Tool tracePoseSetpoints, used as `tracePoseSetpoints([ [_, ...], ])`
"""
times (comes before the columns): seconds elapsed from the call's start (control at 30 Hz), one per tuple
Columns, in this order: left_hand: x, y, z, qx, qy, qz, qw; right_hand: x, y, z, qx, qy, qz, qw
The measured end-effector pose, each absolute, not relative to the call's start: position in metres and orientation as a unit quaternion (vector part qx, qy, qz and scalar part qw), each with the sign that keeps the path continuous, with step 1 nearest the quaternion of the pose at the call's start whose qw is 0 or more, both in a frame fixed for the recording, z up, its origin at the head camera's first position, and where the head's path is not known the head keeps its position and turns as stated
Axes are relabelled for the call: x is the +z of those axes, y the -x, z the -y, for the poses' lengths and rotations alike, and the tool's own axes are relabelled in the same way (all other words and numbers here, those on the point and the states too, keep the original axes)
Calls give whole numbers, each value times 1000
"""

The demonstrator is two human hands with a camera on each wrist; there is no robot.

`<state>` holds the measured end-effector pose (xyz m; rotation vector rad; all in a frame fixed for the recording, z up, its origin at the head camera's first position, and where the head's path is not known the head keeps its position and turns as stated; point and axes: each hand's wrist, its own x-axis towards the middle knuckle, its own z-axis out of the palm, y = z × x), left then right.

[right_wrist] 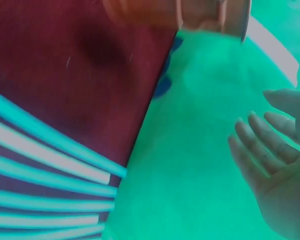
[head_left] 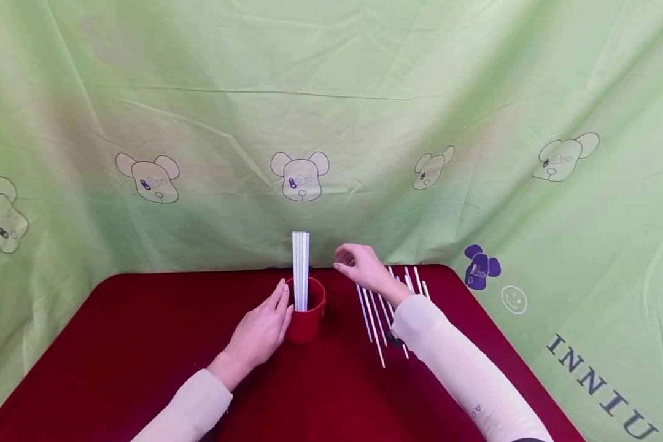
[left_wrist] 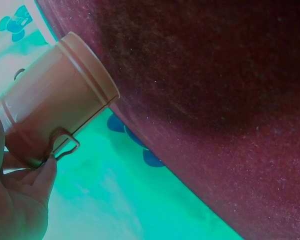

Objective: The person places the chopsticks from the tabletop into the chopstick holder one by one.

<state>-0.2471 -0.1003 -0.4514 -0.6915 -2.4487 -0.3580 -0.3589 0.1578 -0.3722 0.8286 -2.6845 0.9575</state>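
Observation:
A small red bucket (head_left: 304, 328) stands upright on the red table, with a bundle of pale white and bluish straws (head_left: 301, 270) upright in it. My left hand (head_left: 258, 328) rests against the bucket's left side with fingers fairly straight. The left wrist view shows the bucket (left_wrist: 60, 95) tilted by the camera angle, a loop on its side near my fingers (left_wrist: 45, 175). My right hand (head_left: 361, 267) is in the air right of the bundle, fingers loosely bent and nothing between them. In the right wrist view that hand (right_wrist: 277, 165) appears spread and bare.
Several loose straws (head_left: 376, 316) lie roughly side by side on the table, under and around my right forearm. The red tabletop (head_left: 160, 325) ends at a green curtain (head_left: 226, 215) with printed bear heads. A small dark object (head_left: 393, 339) shows beside the right sleeve.

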Motion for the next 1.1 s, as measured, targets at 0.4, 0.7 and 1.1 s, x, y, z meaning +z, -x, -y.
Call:
tracePoseSetpoints([
  [0.4, -450, 247, 101, -129, 257, 916, 279, -392, 374, -248, 175, -231, 950, 112],
  [0.7, -450, 246, 100, -127, 256, 918, 274, -416, 378, -313, 132, -152, 976, 87],
  [1.1, -451, 247, 100, -121, 256, 918, 276, -439, 371, -355, 125, -93, 987, 44],
])
